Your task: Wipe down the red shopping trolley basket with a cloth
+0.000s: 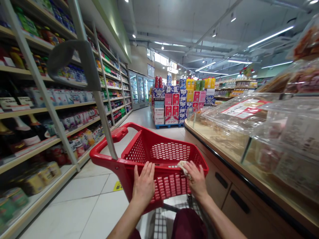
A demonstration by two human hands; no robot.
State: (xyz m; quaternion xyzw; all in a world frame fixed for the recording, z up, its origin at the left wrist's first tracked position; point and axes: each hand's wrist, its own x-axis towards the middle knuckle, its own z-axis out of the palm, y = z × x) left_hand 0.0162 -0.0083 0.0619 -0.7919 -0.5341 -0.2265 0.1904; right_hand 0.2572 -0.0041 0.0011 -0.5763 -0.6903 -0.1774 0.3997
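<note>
A red plastic shopping cart (172,142) stands sideways right in front of me, with perforated walls and a raised grey handle post (99,109). My left hand (144,182) rests against the near side wall, its fingers stretched out flat up to the rim and nothing visible in it. Farther right along the same rim, my right hand (195,176) presses a crumpled whitish cloth (183,166) against the edge near the cart's corner. Part of the cloth is hidden under the fingers. Nothing shows on the bottom of the cart that I can make out.
Shelves of drinks and cans (62,99) line the left side. Close on the right is a wooden counter (219,156) piled with clear packaged food (239,109). Stacked drink cartons (171,106) stand on a blue pallet ahead, with glass-door fridges (141,88) behind to the left.
</note>
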